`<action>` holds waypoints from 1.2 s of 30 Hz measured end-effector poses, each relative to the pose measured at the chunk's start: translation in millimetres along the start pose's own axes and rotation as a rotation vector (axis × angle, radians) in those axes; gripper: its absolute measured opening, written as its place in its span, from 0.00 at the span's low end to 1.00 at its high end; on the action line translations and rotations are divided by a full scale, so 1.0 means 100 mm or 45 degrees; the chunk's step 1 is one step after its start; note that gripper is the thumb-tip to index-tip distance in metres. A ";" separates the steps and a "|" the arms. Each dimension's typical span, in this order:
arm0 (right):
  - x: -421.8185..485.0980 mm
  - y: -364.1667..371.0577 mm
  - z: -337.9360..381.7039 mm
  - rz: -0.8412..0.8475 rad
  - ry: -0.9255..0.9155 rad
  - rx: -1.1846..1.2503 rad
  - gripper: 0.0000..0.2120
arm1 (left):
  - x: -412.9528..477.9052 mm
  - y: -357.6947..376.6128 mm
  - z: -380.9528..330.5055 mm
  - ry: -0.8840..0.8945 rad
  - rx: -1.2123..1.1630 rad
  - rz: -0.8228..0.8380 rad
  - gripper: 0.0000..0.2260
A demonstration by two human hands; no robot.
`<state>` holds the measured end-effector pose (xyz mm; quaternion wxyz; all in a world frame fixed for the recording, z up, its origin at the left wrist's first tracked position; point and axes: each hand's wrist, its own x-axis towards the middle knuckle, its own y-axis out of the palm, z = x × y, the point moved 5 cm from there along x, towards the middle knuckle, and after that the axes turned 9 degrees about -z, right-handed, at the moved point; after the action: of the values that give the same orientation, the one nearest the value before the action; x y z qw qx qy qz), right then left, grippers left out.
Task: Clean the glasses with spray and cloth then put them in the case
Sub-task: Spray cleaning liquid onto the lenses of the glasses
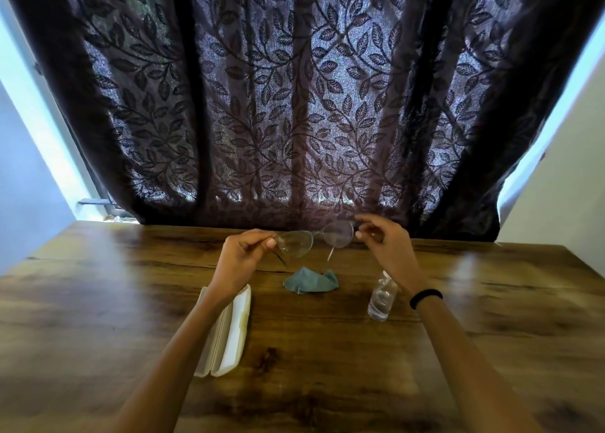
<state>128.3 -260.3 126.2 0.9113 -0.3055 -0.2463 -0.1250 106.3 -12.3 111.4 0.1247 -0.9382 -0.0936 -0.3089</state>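
Note:
I hold thin-rimmed glasses (316, 241) up above the wooden table (327, 350), lenses facing me. My left hand (244, 257) pinches the left end of the frame and my right hand (384, 241) pinches the right end. Both temple arms hang down. Below the glasses lies a crumpled teal cloth (311, 281). A small clear spray bottle (381, 296) stands under my right wrist. The white case (229, 331) lies open under my left forearm.
A dark leaf-patterned curtain (294, 105) hangs along the table's far edge. Pale walls (563, 170) stand on both sides. A black band (425, 296) circles my right wrist.

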 end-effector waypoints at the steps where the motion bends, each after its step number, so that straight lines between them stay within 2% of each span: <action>1: 0.02 0.03 0.00 0.025 0.012 -0.014 0.15 | 0.00 0.00 -0.01 -0.007 -0.023 0.003 0.10; 7: 0.05 0.10 0.03 0.011 0.026 -0.037 0.11 | -0.02 -0.05 0.02 -0.073 -0.109 -0.005 0.14; 10: 0.06 0.08 0.07 -0.038 -0.008 -0.015 0.08 | -0.03 -0.09 0.11 -0.147 -0.118 -0.044 0.11; 14: 0.08 0.02 0.22 -0.146 -0.148 -0.071 0.07 | -0.03 -0.15 0.21 -0.218 -0.016 -0.112 0.12; 17: 0.07 0.03 0.39 -0.167 -0.311 -0.204 0.07 | 0.03 -0.19 0.16 -0.161 0.156 -0.199 0.10; 20: 0.03 0.10 0.52 -0.132 -0.431 -0.330 0.07 | 0.13 -0.17 -0.07 0.008 0.250 -0.265 0.09; 22: -0.01 0.14 0.58 -0.107 -0.489 -0.381 0.08 | 0.21 -0.13 -0.27 0.140 0.336 -0.195 0.08; 25: -0.06 0.20 0.64 -0.066 -0.542 -0.441 0.08 | 0.28 0.06 -0.43 0.279 0.563 0.142 0.10; 28: -0.10 0.24 0.67 -0.051 -0.582 -0.491 0.07 | 0.28 0.18 -0.42 0.301 0.808 0.322 0.12; 33: -0.14 0.23 0.72 -0.059 -0.624 -0.474 0.06 | 0.25 0.22 -0.39 0.272 0.862 0.340 0.10; 36: -0.16 0.22 0.75 -0.079 -0.634 -0.433 0.06 | 0.23 0.20 -0.39 0.275 0.847 0.235 0.09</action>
<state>95.1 -195.3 158.9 0.7544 -0.4672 -0.4468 -0.1136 107.7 -40.0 151.6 0.4598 -0.8127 -0.0902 -0.3464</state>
